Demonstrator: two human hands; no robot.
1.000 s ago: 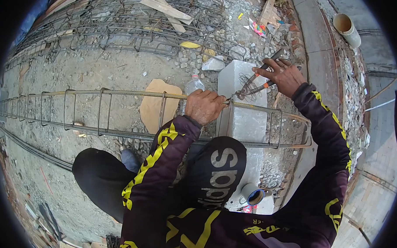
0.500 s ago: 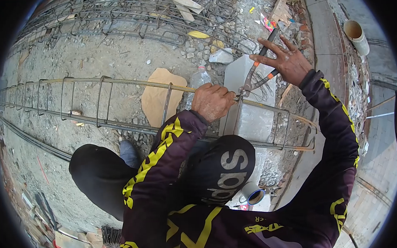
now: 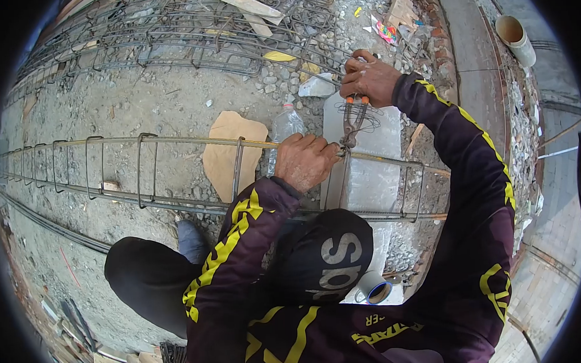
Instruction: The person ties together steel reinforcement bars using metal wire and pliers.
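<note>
My left hand [image 3: 308,160] is closed around the upper bar of a long rebar cage [image 3: 203,140], close to a crossing stirrup. Just right of its fingers, the jaws of the pliers [image 3: 350,125] rest at the joint of bar and stirrup. My right hand [image 3: 371,79] is wrapped round the pliers' handles, with their orange parts showing below the fingers. A loose bundle of thin wire [image 3: 369,120] lies beside the pliers on a pale concrete block [image 3: 375,185]. The block sits beneath the cage.
A plastic bottle [image 3: 287,125] and a brown flat piece [image 3: 229,159] lie beyond the cage. More rebar cages [image 3: 170,41] fill the upper left. A mug with a blue rim [image 3: 375,290] stands by my knee. A pipe [image 3: 514,38] is at upper right.
My right hand has moved left and its spread fingers have closed round the handles. The pliers' handles have come together and swung more upright. My left hand stays on the bar.
</note>
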